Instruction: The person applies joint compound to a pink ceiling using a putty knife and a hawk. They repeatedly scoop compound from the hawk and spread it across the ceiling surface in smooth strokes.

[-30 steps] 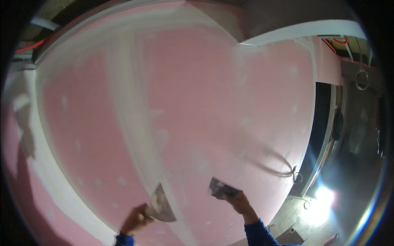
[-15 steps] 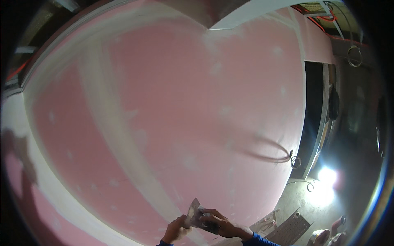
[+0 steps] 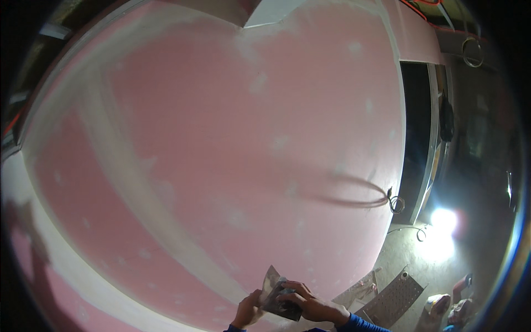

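Observation:
Low in the view, my left hand (image 3: 247, 309) grips a wide metal taping knife (image 3: 271, 276), its pale, smeared blade angled upward. My right hand (image 3: 323, 311) is closed on a dark rectangular scraper (image 3: 287, 311), pressed against or overlapping that blade; exact contact between the tools is unclear, and some fingers are hidden. In front is a pink plasterboard wall (image 3: 249, 138) with a broad pale compound band (image 3: 116, 138) running diagonally and small white patches scattered over it.
Right: a dark opening (image 3: 415, 138), a cable coil (image 3: 396, 203) on the wall, a glaring work lamp (image 3: 442, 220), a perforated metal plank (image 3: 392, 296) and several bags or containers (image 3: 437, 304) on the floor. Above: a white bulkhead edge (image 3: 265, 16) and orange cables (image 3: 415, 11).
My hands, apart one second ago, came together with the two tools and now sit slightly right of where they met. The view has shifted, moving the wall's upper features upward and leftward.

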